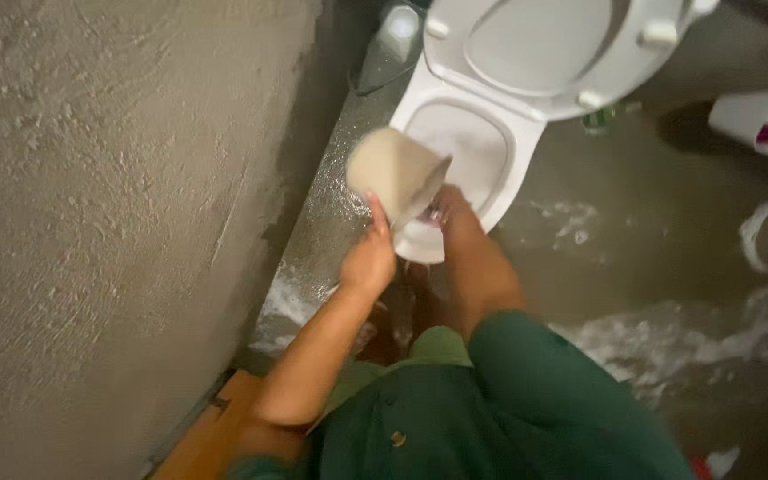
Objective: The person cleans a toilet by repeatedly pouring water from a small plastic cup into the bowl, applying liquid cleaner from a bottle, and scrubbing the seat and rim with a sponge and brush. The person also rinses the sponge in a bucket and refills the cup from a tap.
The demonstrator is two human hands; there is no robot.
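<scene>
My left hand (369, 258) grips a beige plastic cup (395, 173) by its lower edge and holds it tipped on its side, with the mouth facing the bowl of a white toilet (508, 169). The seat and lid (544, 49) are raised. My right hand (448, 206) reaches to the front rim of the bowl, right beside the cup. Its fingers are partly hidden behind the cup, so I cannot make out whether they hold anything. Both forearms come out of a dark green garment (526, 400).
A rough grey plastered wall (108, 196) fills the left side, close to the toilet. The concrete floor (633, 267) is wet, with white foam patches (668, 333). A white plastic bottle (762, 120) lies at the right edge, and a dark object (388, 49) stands behind the toilet.
</scene>
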